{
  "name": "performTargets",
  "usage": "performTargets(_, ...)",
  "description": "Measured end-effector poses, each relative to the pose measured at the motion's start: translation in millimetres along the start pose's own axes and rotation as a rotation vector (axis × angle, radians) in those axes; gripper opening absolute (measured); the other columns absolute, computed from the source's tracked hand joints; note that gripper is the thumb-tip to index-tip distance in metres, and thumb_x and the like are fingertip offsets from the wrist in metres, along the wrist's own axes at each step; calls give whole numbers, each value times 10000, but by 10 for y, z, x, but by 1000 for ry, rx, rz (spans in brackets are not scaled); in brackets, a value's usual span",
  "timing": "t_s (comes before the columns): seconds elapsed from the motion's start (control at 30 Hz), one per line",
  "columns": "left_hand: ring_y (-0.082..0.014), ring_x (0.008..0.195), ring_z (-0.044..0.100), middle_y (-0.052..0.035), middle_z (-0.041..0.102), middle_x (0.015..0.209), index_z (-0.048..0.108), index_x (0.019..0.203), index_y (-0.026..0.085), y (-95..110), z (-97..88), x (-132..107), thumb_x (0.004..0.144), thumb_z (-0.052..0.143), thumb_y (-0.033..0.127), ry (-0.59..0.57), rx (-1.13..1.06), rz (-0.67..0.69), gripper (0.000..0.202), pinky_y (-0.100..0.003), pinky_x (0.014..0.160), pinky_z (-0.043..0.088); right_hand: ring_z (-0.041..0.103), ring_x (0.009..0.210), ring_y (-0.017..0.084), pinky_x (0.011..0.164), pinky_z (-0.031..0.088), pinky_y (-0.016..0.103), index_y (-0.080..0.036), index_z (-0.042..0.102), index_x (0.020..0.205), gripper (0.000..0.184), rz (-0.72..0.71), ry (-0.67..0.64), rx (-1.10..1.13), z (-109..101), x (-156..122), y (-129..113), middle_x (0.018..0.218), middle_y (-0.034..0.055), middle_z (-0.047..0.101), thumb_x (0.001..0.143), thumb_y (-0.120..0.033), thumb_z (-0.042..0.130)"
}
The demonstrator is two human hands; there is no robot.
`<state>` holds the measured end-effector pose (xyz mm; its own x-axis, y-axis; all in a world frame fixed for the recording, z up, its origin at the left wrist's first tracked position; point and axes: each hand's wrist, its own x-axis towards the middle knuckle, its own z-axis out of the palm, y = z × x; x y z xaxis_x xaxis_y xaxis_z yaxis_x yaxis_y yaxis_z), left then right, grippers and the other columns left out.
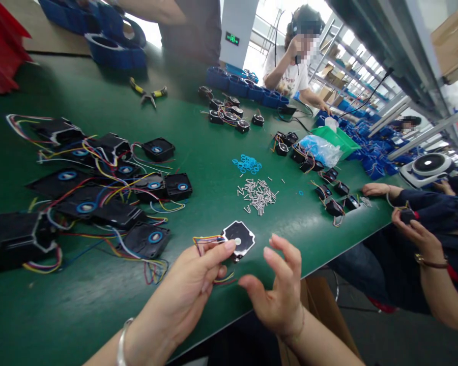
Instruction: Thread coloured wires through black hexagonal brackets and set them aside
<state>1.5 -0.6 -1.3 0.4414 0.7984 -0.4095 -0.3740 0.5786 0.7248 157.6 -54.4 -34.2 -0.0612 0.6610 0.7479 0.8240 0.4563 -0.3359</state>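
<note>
My left hand [187,284] pinches a small black fan housing [238,239] with a white centre and coloured wires, holding it just above the green table [213,168] near the front edge. Beside it, my right hand [277,290] hovers with fingers spread and nothing in it. A heap of small metal pins [256,195] lies beyond the housing, with blue rubber rings [247,164] farther back.
Several black fan housings with coloured wires [110,198] lie piled on the left. Yellow-handled pliers [148,93] rest farther back. A co-worker's hands [408,223] hold a part at the right edge. Another person sits at the far end by blue trays [236,84] and a green bin [338,140].
</note>
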Motion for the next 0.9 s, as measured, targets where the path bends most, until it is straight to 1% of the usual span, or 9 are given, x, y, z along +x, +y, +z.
performTargets(0.07, -74, 581, 452, 19, 566, 690, 614, 779, 146, 1, 6, -5, 721, 713, 293, -4, 56, 39, 187, -201, 591, 409, 393, 1230, 256, 989, 410, 445, -215, 284, 1370, 663, 152, -142, 138, -47, 118, -49, 1350, 131, 378, 813, -372, 606)
performTargets(0.17, -108, 699, 514, -2, 597, 765, 584, 794, 143, 13, 11, -40, 711, 721, 293, -11, 104, 72, 219, -206, 628, 415, 444, 1156, 201, 982, 424, 378, -206, 355, 1319, 568, 194, -320, 163, -116, 294, -134, 1247, 89, 497, 811, -269, 601)
performTargets(0.3, -119, 750, 532, -22, 626, 928, 540, 999, 167, 52, 25, -96, 708, 719, 354, 84, 89, 116, 389, -213, 624, 411, 469, 1074, 170, 954, 429, 332, -194, 404, 1262, 511, 129, -294, 130, -51, 558, -141, 1167, 58, 550, 777, -141, 557)
performTargets(0.37, -130, 789, 556, -60, 605, 1103, 504, 1113, 174, 70, 34, -97, 705, 709, 399, 217, 64, 184, 509, -237, 666, 430, 483, 1037, 176, 930, 435, 333, -185, 432, 1228, 477, 122, -261, 98, 110, 777, -33, 1124, 56, 572, 768, -160, 557)
performTargets(0.43, -184, 974, 561, -94, 539, 1241, 490, 1143, 176, 75, 32, -77, 708, 690, 426, 339, 33, 296, 540, -292, 829, 430, 505, 988, 190, 900, 444, 346, -179, 482, 1157, 394, 151, -264, 44, 370, 1052, 144, 1067, 56, 598, 770, -203, 557)
performTargets(0.5, -241, 1208, 436, -104, 461, 1333, 476, 1150, 194, 64, 13, -43, 709, 672, 436, 410, 19, 421, 539, -376, 997, 332, 533, 953, 204, 875, 453, 356, -169, 509, 1096, 334, 212, -328, -13, 703, 1338, 345, 1040, 67, 615, 769, -223, 553)
performTargets(0.57, -264, 1286, 337, -108, 416, 1365, 460, 1148, 210, 38, -20, -14, 706, 650, 459, 435, 54, 508, 542, -443, 1033, 263, 570, 915, 208, 833, 471, 340, -157, 511, 1090, 370, 304, -416, -44, 1053, 1601, 508, 996, 78, 632, 734, -214, 594)
performTargets(0.73, -293, 1100, 455, -148, 498, 1218, 437, 1099, 179, -54, -91, 19, 677, 593, 550, 464, 130, 536, 583, -432, 875, 341, 594, 828, 162, 762, 501, 342, -120, 539, 1078, 284, 263, -441, -5, 1615, 2221, 542, 968, 78, 614, 829, -252, 571)
performTargets(0.9, -236, 882, 477, -131, 543, 1061, 447, 1044, 173, -70, -140, 63, 643, 620, 523, 577, 62, 495, 560, -361, 752, 354, 582, 929, 159, 825, 505, 375, -108, 545, 1106, 319, 73, -476, 151, 1656, 2658, 291, 1102, 89, 571, 897, -344, 500)
